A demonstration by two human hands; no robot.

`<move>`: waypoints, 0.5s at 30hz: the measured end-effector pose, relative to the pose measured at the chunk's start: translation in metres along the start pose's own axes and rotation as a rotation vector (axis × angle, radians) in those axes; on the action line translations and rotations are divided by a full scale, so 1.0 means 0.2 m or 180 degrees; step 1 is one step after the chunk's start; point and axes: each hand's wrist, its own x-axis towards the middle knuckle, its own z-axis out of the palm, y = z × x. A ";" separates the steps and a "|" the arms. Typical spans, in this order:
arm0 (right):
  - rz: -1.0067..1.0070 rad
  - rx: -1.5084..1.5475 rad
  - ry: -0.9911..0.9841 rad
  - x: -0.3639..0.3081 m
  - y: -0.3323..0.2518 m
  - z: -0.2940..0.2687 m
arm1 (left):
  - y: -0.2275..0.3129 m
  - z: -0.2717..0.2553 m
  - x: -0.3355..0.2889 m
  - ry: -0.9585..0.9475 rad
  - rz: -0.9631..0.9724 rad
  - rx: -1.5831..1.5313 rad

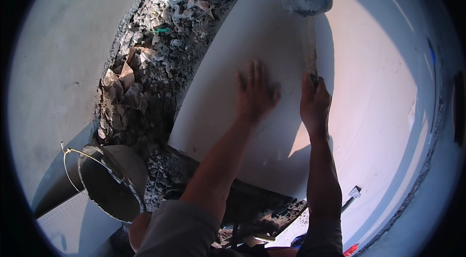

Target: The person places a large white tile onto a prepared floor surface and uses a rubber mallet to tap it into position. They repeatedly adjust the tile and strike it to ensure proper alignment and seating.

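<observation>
We see a broad, smooth, pale slab (218, 106), its left edge over crumbly grey rubble (182, 29). To our left tilts a round bucket (130, 160), crusted at the rim, with a thin yellowish handle. Above the slab is our mallet (307, 0), long axis pointing away from us: its blunt, rounded grey head lies directly beyond our right hand (315, 104), the nearer one, whose grip wraps the slim shaft. Our left hand (256, 94) spreads its fingers over the slab; we cannot tell whether it presses.
</observation>
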 end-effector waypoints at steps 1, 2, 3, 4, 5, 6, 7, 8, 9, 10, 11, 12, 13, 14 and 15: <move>0.0079 0.0163 0.0021 0.00 0.00 0.00 | 0.00 -0.01 0.00 0.0064 0.0051 -0.0147; -0.0096 0.0390 0.0171 0.01 -0.01 0.00 | 0.00 -0.01 0.00 0.0035 0.0035 -0.0176; 0.0182 0.0356 -0.0119 0.01 -0.02 0.00 | 0.00 -0.01 0.00 0.0176 0.0095 -0.0297; 0.0185 -0.0021 -0.0085 0.02 -0.03 -0.01 | 0.00 -0.01 -0.01 0.0050 0.0033 -0.0203; 0.0101 -0.0328 -0.0136 0.01 -0.03 -0.01 | 0.00 -0.02 -0.01 0.0073 0.0043 -0.0201; 0.0040 -0.0547 -0.0391 -0.01 -0.03 -0.02 | 0.00 -0.02 0.00 0.0041 0.0059 -0.0235; 0.0387 -0.0483 -0.0216 -0.03 -0.02 -0.03 | 0.01 -0.01 0.00 0.0115 0.0072 -0.0201; 0.0304 -0.0045 0.0205 -0.07 0.00 -0.04 | 0.00 -0.01 0.00 0.0156 0.0069 -0.0192; 0.0405 -0.0151 0.0058 -0.11 0.03 -0.05 | 0.00 0.00 0.00 -0.0023 0.0044 -0.0163; 0.0718 -0.0311 0.0261 -0.18 0.06 -0.08 | 0.00 0.01 0.00 0.0123 0.0057 -0.0095; 0.0711 -0.0061 0.0270 -0.25 0.10 -0.10 | 0.00 0.02 0.00 0.0101 0.0049 -0.0017; 0.1237 0.0056 0.0345 -0.35 0.13 -0.12 | 0.00 0.04 0.00 0.0332 0.0135 -0.0009; 0.1505 0.0368 0.0361 -0.41 0.16 -0.10 | -0.01 0.05 0.00 0.0212 0.0091 0.0099; 0.1587 0.0026 0.0014 -0.48 0.20 -0.14 | -0.01 0.07 -0.01 0.0329 0.0141 0.0133; 0.1594 -0.0251 -0.0055 -0.53 0.23 -0.17 | -0.01 0.08 0.00 0.0637 0.0284 0.0142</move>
